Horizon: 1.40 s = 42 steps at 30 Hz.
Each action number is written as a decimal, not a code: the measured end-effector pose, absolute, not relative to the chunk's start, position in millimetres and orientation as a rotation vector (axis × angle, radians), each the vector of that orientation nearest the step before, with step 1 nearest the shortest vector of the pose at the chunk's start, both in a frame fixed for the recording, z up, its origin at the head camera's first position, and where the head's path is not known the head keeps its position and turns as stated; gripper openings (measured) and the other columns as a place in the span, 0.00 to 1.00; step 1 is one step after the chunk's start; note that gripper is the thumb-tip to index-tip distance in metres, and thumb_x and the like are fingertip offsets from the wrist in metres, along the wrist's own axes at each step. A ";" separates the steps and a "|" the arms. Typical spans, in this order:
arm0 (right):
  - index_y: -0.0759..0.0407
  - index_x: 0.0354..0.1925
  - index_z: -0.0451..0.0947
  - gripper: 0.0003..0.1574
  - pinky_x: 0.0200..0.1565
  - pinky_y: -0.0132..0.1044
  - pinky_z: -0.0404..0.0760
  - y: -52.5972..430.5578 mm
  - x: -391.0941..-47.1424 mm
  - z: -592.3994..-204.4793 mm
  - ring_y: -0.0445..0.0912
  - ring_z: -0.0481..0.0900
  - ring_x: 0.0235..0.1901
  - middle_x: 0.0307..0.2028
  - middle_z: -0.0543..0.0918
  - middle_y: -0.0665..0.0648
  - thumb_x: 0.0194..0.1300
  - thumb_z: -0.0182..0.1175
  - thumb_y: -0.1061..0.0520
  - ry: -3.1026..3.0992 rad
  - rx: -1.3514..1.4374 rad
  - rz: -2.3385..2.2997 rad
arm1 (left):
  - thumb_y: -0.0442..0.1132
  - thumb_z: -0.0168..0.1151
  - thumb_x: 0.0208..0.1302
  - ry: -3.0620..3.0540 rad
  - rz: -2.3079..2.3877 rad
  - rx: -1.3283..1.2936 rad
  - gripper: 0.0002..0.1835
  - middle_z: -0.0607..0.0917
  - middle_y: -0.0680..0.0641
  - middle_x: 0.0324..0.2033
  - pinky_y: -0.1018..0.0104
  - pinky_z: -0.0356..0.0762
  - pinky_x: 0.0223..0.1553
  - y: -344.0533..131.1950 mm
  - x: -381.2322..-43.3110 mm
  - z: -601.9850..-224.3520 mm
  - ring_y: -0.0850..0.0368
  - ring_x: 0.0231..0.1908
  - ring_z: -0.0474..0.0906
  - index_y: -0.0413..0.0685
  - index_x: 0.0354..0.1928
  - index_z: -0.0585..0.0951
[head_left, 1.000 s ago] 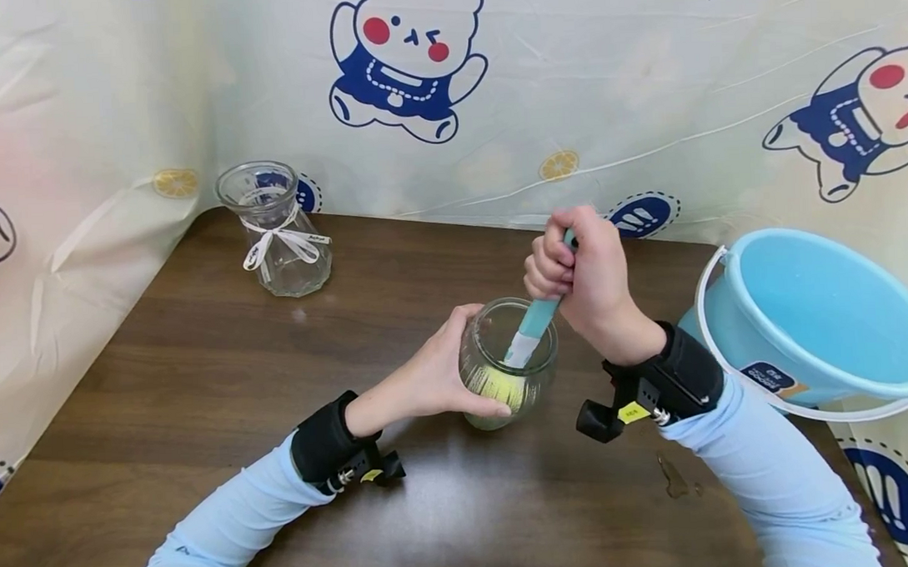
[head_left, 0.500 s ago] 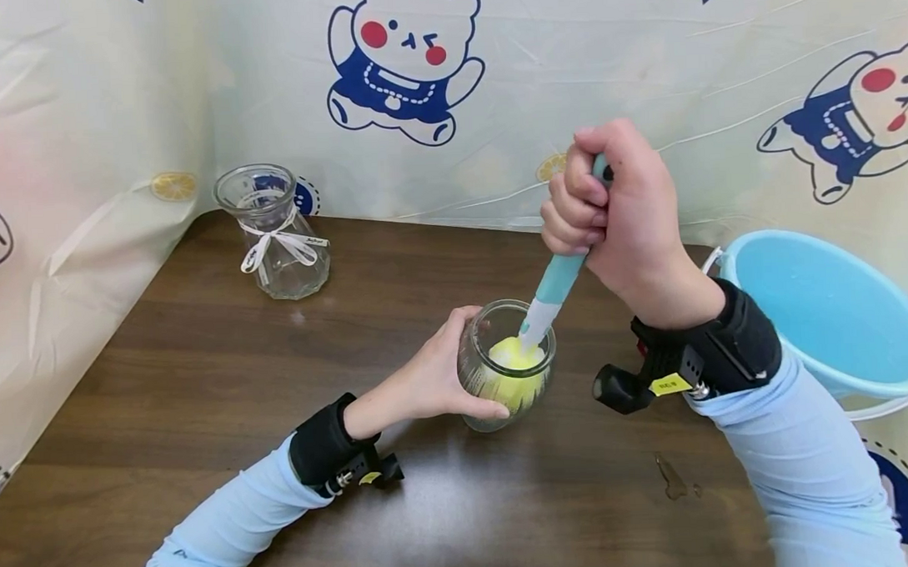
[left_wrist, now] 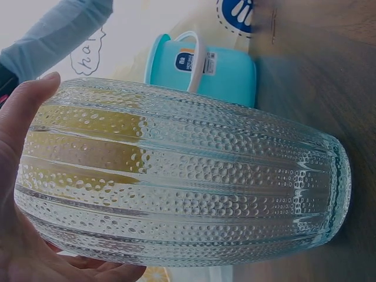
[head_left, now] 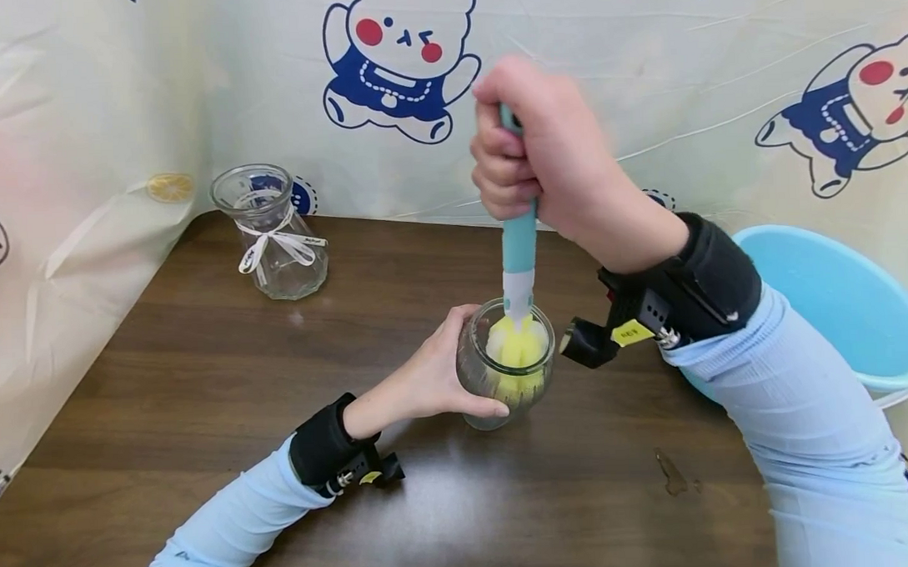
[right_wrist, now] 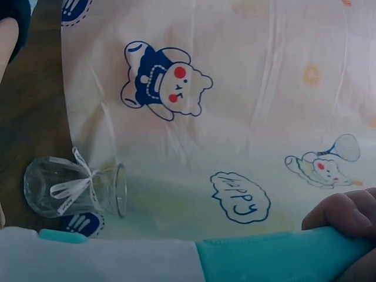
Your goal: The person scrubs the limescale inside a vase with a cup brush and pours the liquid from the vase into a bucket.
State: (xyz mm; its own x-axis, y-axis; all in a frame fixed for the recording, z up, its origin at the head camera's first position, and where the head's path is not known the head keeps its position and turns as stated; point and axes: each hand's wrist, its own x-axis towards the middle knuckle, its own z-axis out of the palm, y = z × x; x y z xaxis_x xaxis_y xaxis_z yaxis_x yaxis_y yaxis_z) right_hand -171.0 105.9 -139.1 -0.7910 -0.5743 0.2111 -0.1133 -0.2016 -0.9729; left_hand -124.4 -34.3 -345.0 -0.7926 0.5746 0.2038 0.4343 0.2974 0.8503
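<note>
Directly above the glass jar point(left_wrist: 205, 176), right hand point(head_left: 535, 147) grips the brush point(head_left: 519, 246); left hand point(head_left: 435, 380) holds the jar's side.
Brush runs near upright, sponge head point(head_left: 518, 341) below the right hand, within the jar's upper part. Versus half a second ago: handle straightened from leaning right of the jar, left hand unchanged.

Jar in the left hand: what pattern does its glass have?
The jar has small dots in lengthwise bands; the left wrist view shows this best.

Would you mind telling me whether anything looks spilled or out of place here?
A small patch on the table, left of the right sleeve in the head view, has a dark outline like spilled liquid, perhaps water. Nothing else stands out.
</note>
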 end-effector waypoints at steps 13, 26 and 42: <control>0.59 0.10 0.50 0.23 0.13 0.36 0.47 59.5 -150.2 -138.6 0.47 0.48 0.08 0.08 0.51 0.53 0.59 0.40 0.59 1.998 -0.633 -1.728 | 0.42 0.77 0.36 2.389 1.505 0.991 0.55 0.63 0.43 0.58 0.56 0.65 0.55 -33.9 -123.9 -343.8 0.53 0.56 0.63 0.43 0.64 0.52; 0.60 0.09 0.54 0.23 0.14 0.36 0.49 51.8 -144.6 -161.1 0.47 0.49 0.09 0.08 0.52 0.53 0.59 0.41 0.58 2.018 -0.663 -1.624 | 0.46 0.79 0.32 2.382 1.572 1.047 0.65 0.54 0.52 0.66 0.58 0.61 0.58 -32.4 -125.8 -341.3 0.59 0.62 0.56 0.55 0.69 0.42; 0.58 0.08 0.51 0.23 0.14 0.34 0.54 73.8 -141.8 -184.1 0.44 0.51 0.09 0.07 0.53 0.51 0.57 0.39 0.60 2.031 -0.556 -1.694 | 0.44 0.79 0.32 2.383 1.549 1.018 0.57 0.61 0.50 0.60 0.61 0.64 0.56 -33.9 -127.2 -345.0 0.58 0.57 0.61 0.47 0.64 0.52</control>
